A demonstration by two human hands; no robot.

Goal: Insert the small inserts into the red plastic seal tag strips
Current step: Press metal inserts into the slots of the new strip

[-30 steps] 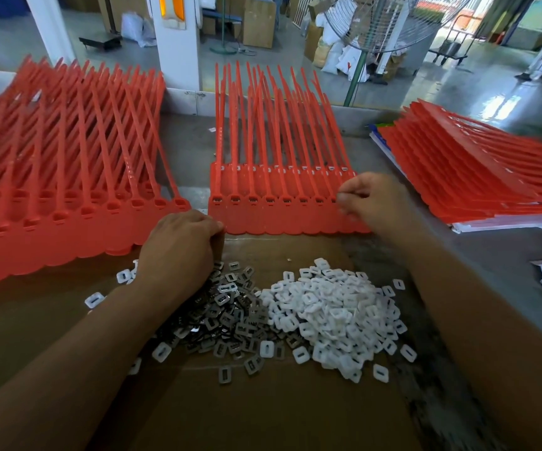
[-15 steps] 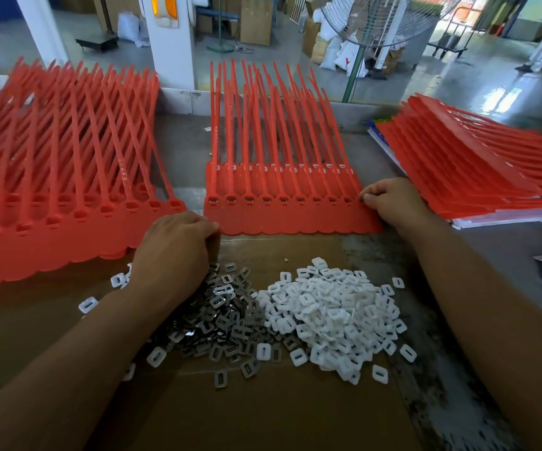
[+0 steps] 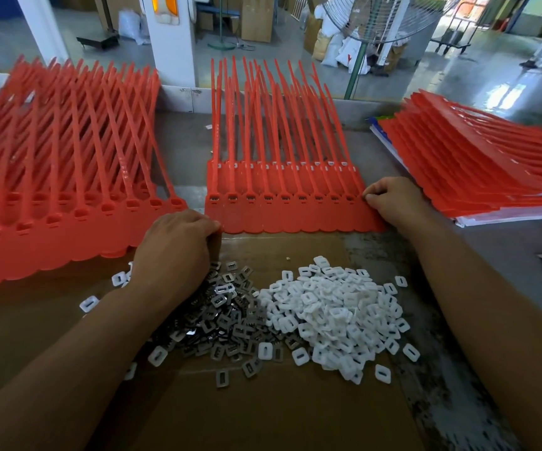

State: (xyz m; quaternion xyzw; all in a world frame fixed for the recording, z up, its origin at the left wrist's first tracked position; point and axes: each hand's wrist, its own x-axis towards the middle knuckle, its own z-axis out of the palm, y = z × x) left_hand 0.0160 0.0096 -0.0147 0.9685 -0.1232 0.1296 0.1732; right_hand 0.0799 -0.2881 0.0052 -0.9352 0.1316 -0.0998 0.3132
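Fingers (image 3: 372, 194) of the right hand (image 3: 396, 206) pinch the right edge of the middle sheet of red seal tag strips (image 3: 289, 219).
Left hand (image 3: 175, 252) lies knuckles-up, fingers curled under at that sheet's near left corner, above the grey metal inserts (image 3: 227, 317); what they hold I cannot tell. White plastic inserts (image 3: 338, 314) are heaped just beside, both piles on cardboard (image 3: 263, 411).

bare cardboard (image 3: 279, 415) nearside open; insert piles (image 3: 334, 314) and red strip stacks (image 3: 282, 219) block beyond.

Glossy red plastic strips (image 3: 282, 190), shiny metal inserts (image 3: 227, 307), matt cardboard (image 3: 263, 411)
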